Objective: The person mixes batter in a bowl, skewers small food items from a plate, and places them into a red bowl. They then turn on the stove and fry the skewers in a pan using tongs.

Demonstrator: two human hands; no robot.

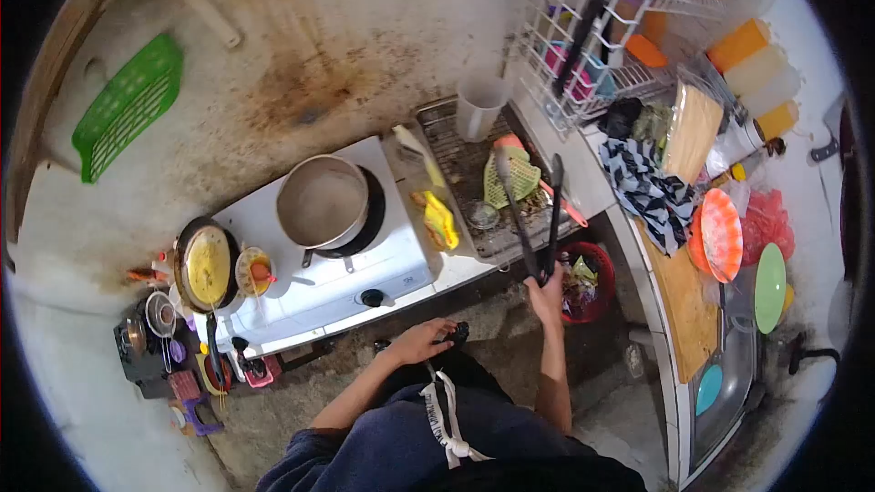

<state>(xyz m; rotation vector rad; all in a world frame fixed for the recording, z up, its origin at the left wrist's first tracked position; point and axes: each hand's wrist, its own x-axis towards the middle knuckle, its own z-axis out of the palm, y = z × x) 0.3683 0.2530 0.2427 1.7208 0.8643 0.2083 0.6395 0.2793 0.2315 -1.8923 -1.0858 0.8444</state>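
Note:
My right hand (546,296) is closed around the lower end of black tongs (555,210). The tongs' two arms spread apart and point up toward a wire-racked metal tray (447,141). A green perforated piece (516,179) lies on that tray beyond the tongs. Close to the right hand, a red bin (602,285) on the floor holds wrappers and scraps. In front of my waist, my left hand (422,341) hangs with loosely bent fingers apart and nothing visible in it. A pot (321,205) sits on the white stove (273,305).
At left, a frying pan (187,296) holds yellow food beside a small cup (256,271). A clear jug (479,109) stands at the tray's back. On the right are a wire rack (583,46), a wooden board (685,310), an orange bowl (720,235) and a sink (729,410).

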